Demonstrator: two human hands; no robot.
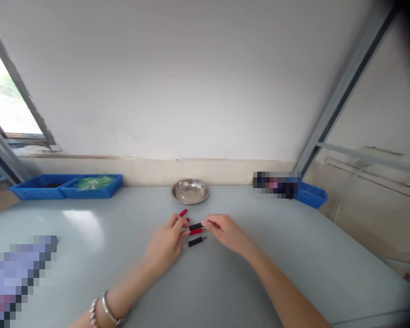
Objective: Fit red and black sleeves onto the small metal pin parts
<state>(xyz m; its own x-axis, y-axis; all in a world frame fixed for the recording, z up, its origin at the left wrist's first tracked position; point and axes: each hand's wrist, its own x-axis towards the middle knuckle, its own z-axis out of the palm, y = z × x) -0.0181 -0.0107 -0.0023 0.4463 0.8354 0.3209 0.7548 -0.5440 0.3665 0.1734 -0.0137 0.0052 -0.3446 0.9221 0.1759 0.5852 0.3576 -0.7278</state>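
Observation:
Several red and black pens lie close together on the grey table in front of me. A black pen [196, 226] spans the gap between my two hands. My left hand [169, 239] pinches its left end, with a bracelet and a bangle at the wrist. On the pen's right end, the fingertips of my right hand [225, 230] are closed. Just below it is a red pen [197, 231], close to my left fingertips. Nearer to me lies another black pen [196, 242]. Beyond my left fingers a red pen [183, 212] shows in part, the rest hidden by the hand.
A round metal dish [190, 202] stands by the wall behind the pens. Two blue trays [97, 192] sit at the back left, one with a green plastic bag. At the back right is another blue tray [312, 196], beside a blurred-out object. A pixelated item [20, 273] lies front left.

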